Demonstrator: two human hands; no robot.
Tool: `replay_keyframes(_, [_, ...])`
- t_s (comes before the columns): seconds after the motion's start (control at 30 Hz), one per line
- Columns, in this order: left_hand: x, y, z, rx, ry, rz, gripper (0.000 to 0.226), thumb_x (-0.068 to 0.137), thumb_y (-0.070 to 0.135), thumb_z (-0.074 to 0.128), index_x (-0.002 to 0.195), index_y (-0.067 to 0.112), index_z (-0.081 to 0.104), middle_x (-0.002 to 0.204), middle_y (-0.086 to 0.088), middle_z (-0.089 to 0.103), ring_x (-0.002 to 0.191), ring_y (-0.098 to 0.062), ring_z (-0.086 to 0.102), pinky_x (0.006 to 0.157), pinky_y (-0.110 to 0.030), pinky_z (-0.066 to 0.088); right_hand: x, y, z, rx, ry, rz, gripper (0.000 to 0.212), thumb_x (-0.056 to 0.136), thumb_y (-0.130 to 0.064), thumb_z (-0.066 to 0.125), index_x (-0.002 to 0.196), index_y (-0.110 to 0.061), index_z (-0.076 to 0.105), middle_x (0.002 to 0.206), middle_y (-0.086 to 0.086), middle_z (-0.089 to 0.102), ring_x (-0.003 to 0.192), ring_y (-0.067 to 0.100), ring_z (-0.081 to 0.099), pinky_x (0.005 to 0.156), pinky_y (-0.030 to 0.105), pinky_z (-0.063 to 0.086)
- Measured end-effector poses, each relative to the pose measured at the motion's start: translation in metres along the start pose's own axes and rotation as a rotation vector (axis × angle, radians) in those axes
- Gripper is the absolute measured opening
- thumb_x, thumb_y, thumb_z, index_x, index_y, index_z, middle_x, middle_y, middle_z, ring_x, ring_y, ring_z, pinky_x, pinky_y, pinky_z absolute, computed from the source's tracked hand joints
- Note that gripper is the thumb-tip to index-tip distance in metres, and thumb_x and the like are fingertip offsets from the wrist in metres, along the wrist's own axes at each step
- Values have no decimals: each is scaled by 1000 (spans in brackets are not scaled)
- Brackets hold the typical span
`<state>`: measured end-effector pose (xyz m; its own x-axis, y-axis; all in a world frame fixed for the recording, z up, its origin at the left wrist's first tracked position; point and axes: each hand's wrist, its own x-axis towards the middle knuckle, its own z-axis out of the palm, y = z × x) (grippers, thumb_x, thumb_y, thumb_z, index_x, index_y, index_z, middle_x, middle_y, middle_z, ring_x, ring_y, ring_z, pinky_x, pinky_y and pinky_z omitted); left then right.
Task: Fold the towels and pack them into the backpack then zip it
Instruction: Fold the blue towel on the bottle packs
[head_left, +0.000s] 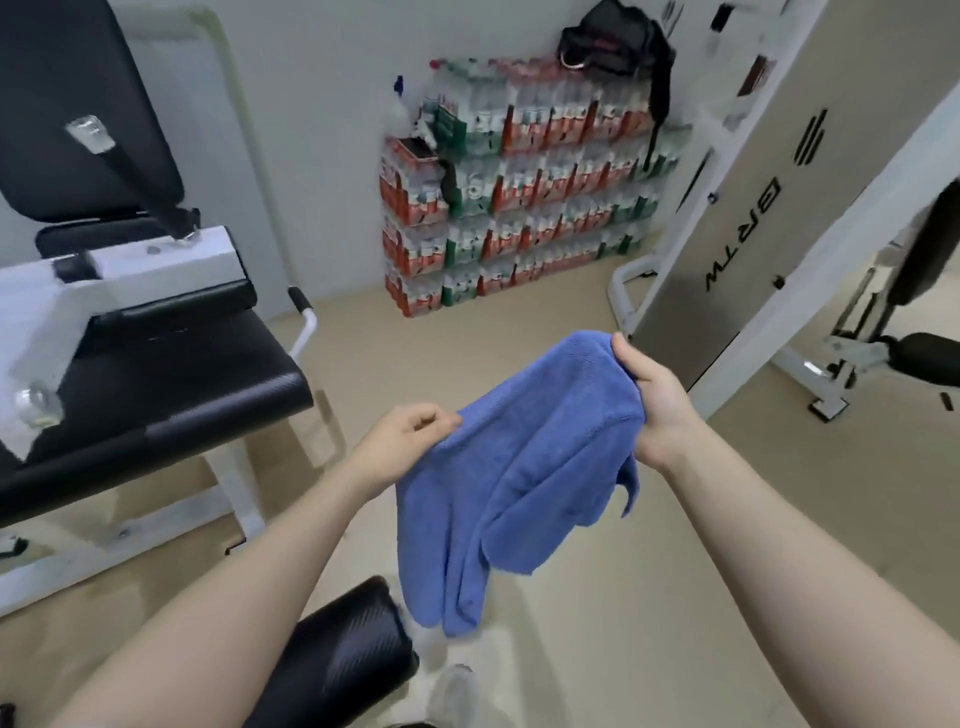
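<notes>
We held the limp blue towel (519, 467), surely light; left hand (402, 441) pinched its nine-o'clock edge, right hand (657, 410) gripped one o'clock.

Open floor (597, 649) ahead & to the right; black bench (156, 395) blocks the left; padded roller (343, 654) sits low near the feet; bottle packs (524, 208) line the back wall; machine panel (737, 218) closes the right.

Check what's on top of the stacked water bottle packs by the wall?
A black bag sits on top of the bottle packs, one strap hanging down their front. What is inside the bag cannot be seen.
</notes>
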<state>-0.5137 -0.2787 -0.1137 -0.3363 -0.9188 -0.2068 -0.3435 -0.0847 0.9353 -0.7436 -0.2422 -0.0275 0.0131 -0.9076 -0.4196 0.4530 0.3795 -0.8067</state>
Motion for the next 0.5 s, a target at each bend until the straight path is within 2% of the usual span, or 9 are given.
replay_keyframes(0.07, [38,-1,-6,-27,57,-16,34,92,20,52,58,23,51,56,15,46,56,-1,40,60,-19,32,32,-23,-19,0,23,-39,38,93,-38,43,84,-13,70,86,7,69,81,22,65,79,34,48])
replay_keyframes(0.1, [55,2,-7,-39,93,-7,31,92,19,52,62,21,54,60,12,47,56,0,41,61,-18,34,50,-31,-30,-106,64,-69,32,93,-35,45,84,-13,66,82,6,66,78,20,61,74,32,47])
replay_keyframes(0.2, [106,25,-4,-35,155,89,22,93,11,49,73,15,56,68,6,53,56,9,47,62,-5,37,105,-47,-59,-769,223,-182,22,91,-18,49,71,-12,57,63,-1,53,59,12,48,56,23,39])
replay_keyframes(0.27, [143,42,1,-7,173,157,24,92,9,49,72,19,56,70,9,55,60,11,48,63,-4,37,145,-52,-68,-1120,262,-188,17,88,-9,49,71,-10,53,64,0,50,61,14,44,53,24,33])
replay_keyframes(0.3, [163,48,3,34,169,179,23,92,10,50,72,20,57,71,9,57,62,9,49,64,-5,37,165,-55,-70,-1230,253,-158,12,87,-7,48,78,-11,55,71,1,54,67,16,47,55,25,34])
replay_keyframes(0.33, [183,55,5,95,155,202,21,92,13,51,74,20,59,73,9,58,66,6,50,66,-6,36,184,-58,-69,-1290,219,-115,11,88,-5,48,89,-12,56,80,2,58,75,18,50,58,25,36])
replay_keyframes(0.4, [222,63,9,293,117,264,16,92,18,51,83,17,64,81,4,64,78,-6,55,73,-16,41,221,-67,-63,-1278,63,-100,24,88,-6,53,111,-13,55,98,2,59,88,17,53,67,23,39])
replay_keyframes(0.5, [282,75,18,583,85,369,20,93,24,50,96,13,67,97,-6,68,91,-23,59,80,-36,45,275,-91,-52,-1212,-216,-266,44,85,-8,62,126,-16,49,118,-4,52,104,10,50,93,22,37])
